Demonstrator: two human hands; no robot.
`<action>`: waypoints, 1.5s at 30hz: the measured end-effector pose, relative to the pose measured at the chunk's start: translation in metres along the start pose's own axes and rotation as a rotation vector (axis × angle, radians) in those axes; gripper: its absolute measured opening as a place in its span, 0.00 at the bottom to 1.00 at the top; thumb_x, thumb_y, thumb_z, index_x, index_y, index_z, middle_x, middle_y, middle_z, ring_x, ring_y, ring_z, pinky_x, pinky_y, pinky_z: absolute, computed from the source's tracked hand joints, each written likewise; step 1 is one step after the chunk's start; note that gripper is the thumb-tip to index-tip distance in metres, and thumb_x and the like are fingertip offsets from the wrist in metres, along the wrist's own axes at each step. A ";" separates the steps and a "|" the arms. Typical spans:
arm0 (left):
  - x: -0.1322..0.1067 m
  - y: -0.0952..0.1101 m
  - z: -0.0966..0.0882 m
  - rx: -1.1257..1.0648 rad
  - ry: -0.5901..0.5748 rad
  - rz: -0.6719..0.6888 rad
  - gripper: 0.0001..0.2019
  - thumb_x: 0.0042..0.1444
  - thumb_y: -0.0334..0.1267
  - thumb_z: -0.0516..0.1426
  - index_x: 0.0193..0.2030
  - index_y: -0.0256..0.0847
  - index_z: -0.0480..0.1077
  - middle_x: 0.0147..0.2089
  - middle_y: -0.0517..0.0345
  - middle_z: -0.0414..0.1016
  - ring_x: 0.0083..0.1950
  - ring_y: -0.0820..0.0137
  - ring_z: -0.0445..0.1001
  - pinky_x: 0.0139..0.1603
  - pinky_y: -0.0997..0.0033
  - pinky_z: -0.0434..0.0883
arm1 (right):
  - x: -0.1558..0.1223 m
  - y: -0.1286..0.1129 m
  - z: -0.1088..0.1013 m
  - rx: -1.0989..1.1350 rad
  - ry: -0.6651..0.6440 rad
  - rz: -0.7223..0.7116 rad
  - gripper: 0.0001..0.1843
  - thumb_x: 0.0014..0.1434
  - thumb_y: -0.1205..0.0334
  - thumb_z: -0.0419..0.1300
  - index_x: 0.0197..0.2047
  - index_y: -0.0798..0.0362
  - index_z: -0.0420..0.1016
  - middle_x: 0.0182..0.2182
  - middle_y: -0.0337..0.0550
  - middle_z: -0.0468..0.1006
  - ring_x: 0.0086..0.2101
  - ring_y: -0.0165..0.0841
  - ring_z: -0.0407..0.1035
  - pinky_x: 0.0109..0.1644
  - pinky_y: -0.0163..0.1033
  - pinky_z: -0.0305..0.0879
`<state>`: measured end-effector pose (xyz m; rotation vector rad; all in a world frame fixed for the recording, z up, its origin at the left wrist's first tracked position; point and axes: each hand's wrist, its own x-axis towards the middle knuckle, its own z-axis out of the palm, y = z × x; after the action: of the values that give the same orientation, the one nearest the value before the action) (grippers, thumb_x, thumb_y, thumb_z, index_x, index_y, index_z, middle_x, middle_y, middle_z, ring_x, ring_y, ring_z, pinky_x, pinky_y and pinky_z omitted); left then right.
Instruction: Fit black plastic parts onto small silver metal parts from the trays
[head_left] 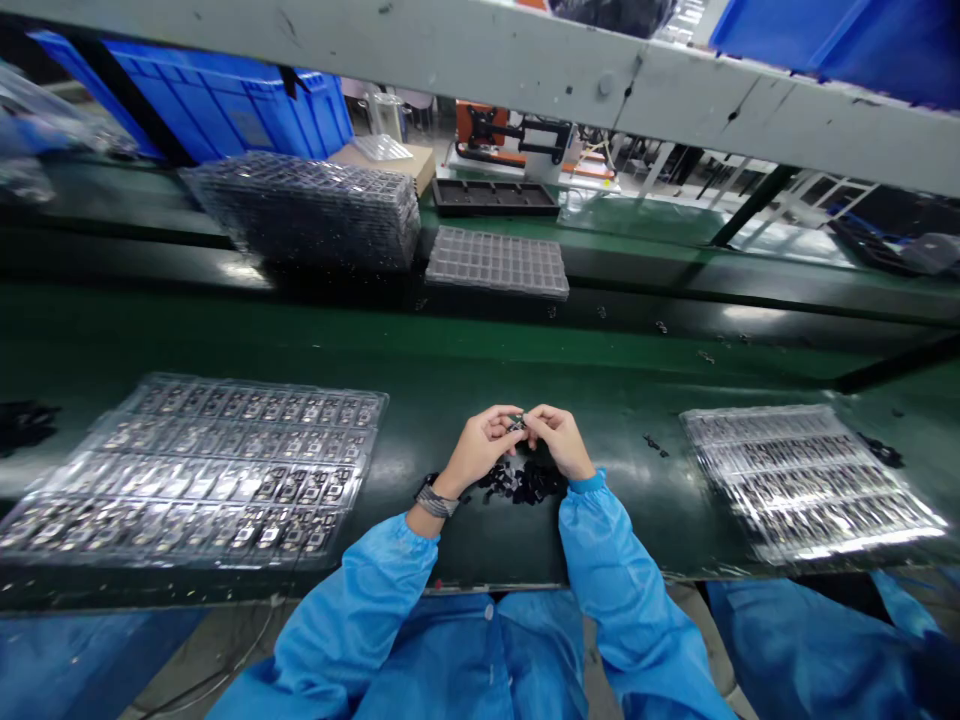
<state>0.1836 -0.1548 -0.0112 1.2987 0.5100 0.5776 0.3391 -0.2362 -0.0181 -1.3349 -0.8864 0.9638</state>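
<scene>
Two bare hands are working over the green bench, nearly meeting in the middle. Left hand and right hand are both pinching one small part, fingertips closed on it from either side. Part is sitting up between the fingers, mostly covered, so I can't make out its detail. A loose heap of black pieces is lying just below the hands, on the bench. Left wrist is wearing a watch.

Filled clear tray is lying off to the left, small parts sitting in rows; a second filled tray is lying to the right. One stray piece is resting between that one and the right hand. Behind, a tall tray stack is standing beside a shorter pale stack.
</scene>
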 end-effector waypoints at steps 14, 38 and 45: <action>-0.192 0.118 -0.193 0.746 0.867 -0.179 0.28 0.44 0.56 0.68 0.48 0.39 0.74 0.29 0.59 0.75 0.26 0.67 0.73 0.30 0.69 0.69 | -0.004 0.016 0.006 -0.634 0.002 -0.138 0.22 0.65 0.41 0.56 0.35 0.51 0.76 0.25 0.44 0.79 0.25 0.36 0.71 0.33 0.40 0.64; -0.172 0.046 -0.278 1.048 0.934 -0.428 0.10 0.47 0.45 0.62 0.30 0.40 0.75 0.30 0.51 0.80 0.35 0.59 0.77 0.41 0.65 0.70 | -0.003 0.017 0.003 -0.751 0.001 -0.144 0.16 0.65 0.48 0.54 0.34 0.50 0.75 0.24 0.42 0.78 0.24 0.36 0.72 0.32 0.38 0.61; -0.181 0.049 -0.272 1.002 0.853 -0.428 0.22 0.43 0.56 0.66 0.34 0.38 0.78 0.29 0.52 0.80 0.34 0.60 0.76 0.39 0.66 0.70 | -0.003 0.018 0.003 -0.786 -0.019 -0.123 0.15 0.65 0.50 0.54 0.33 0.49 0.74 0.23 0.41 0.77 0.25 0.36 0.71 0.32 0.38 0.60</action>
<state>-0.1342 -0.0651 -0.0121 1.7483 1.9118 0.4985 0.3341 -0.2379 -0.0361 -1.8927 -1.4257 0.5336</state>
